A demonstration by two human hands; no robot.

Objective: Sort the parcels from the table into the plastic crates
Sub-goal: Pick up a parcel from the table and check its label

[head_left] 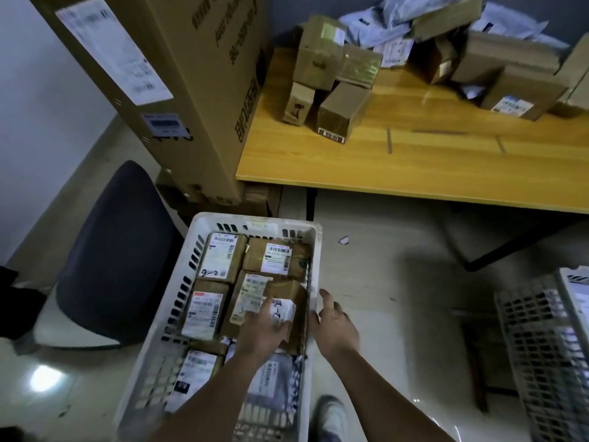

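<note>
Your left hand (pixel 266 327) lies on a small brown parcel (pixel 287 309) inside the white plastic crate (pixel 197 247) on the floor, fingers spread across its white label and bent over it – holding it down against the crate's right wall. The parcel sits tilted, its long axis running roughly from the crate's near end toward its far end, the far end lifted over a labelled box (pixel 248 298) beneath. Your right hand (pixel 334 323) hangs just outside the crate's right rim, fingers loosely extended and holding nothing; whether the thumb touches the rim you cannot tell. More labelled boxes fill the crate's far half, lying flat with labels up – flat mailers lie at its near end. On the wooden desk (pixel 414 164), cardboard boxes cluster at the far left corner and a heap of boxes and grey mailer bags (pixel 382 27) fills the far right. A second crate (pixel 541 346) stands at the right, well apart from the first
</note>
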